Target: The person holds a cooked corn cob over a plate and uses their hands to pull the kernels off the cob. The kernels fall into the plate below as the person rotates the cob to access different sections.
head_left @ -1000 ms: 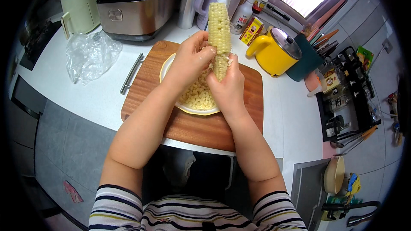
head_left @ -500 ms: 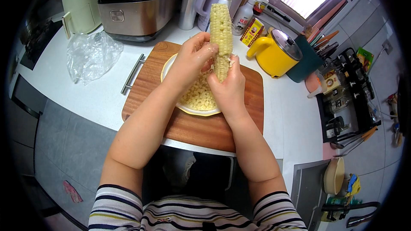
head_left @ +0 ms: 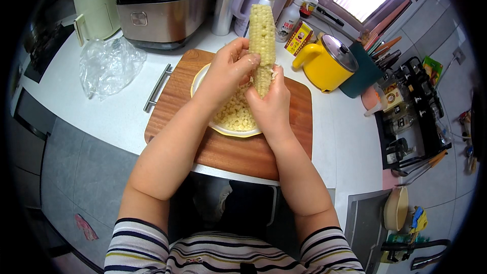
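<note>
A pale yellow corn cob [head_left: 262, 33] stands nearly upright between my hands, above a plate [head_left: 228, 132] with a yellow rim. Its upper part still carries kernels; the lower part is stripped. My right hand [head_left: 271, 104] wraps round the bare lower end, thumb along the cob. My left hand [head_left: 231, 66] is closed at the cob's left side, its thumb pressed against the lowest rows of kernels. Loose corn kernels [head_left: 236, 115] heap on the plate, partly hidden by my hands. Under the plate lies a wooden cutting board [head_left: 223, 153] with a metal handle [head_left: 157, 87] on its left.
On the white counter [head_left: 116, 119], a crumpled clear plastic bag [head_left: 109, 68] lies left of the board. Behind stand a rice cooker [head_left: 162, 15], a lilac kettle [head_left: 241, 2] and spray bottles. A yellow electric pot [head_left: 324, 66] sits right, beside a utensil holder. The sink [head_left: 368, 213] is at lower right.
</note>
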Tool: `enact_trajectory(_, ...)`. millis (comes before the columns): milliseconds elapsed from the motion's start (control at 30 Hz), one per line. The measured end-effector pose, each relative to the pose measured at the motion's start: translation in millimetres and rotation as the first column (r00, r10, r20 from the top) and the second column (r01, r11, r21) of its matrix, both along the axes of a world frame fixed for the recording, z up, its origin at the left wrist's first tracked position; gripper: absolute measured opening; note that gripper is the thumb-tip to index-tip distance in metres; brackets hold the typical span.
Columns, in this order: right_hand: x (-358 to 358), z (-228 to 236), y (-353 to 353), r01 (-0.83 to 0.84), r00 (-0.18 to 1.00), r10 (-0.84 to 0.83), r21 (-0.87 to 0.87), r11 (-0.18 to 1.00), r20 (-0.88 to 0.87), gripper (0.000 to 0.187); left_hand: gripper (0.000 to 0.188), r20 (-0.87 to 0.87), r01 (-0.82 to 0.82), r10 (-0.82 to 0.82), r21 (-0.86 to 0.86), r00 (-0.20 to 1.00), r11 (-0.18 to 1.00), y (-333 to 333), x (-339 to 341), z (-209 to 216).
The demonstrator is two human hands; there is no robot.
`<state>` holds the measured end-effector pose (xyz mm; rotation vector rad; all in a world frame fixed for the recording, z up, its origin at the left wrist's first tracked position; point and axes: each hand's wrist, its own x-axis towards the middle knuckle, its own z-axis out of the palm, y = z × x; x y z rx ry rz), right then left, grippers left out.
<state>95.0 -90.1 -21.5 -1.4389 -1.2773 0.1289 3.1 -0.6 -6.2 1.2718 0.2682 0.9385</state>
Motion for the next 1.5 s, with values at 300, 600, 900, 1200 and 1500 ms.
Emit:
enact_trajectory(300,8,-5,4,-0.111,0.988,0.116,0.053,0.992,-0.106,0.047,0.032,0.015,-0.013,0.012,0.061,1.000,0.998,11,0,-8)
enact_trajectory(600,8,2,-1,-0.029,0.993,0.030,0.010,1.000,-0.112,0.044,0.034,-0.028,-0.008,0.012,0.137,1.000,0.991,9,-1,-3)
enact_trajectory(900,6,2,0,-0.037,0.994,0.038,0.012,0.999,-0.104,0.045,0.038,-0.071,-0.001,0.014,0.186,0.997,0.983,7,-1,-3)
enact_trajectory(1200,0,4,-2,-0.053,0.997,0.052,-0.005,0.999,-0.062,0.046,0.034,0.063,-0.032,0.028,0.075,0.998,0.997,7,1,-5)
enact_trajectory(1500,3,5,-2,-0.060,0.997,0.060,0.014,0.998,-0.058,0.045,0.038,-0.003,0.029,-0.029,0.113,1.000,0.993,4,-2,1)
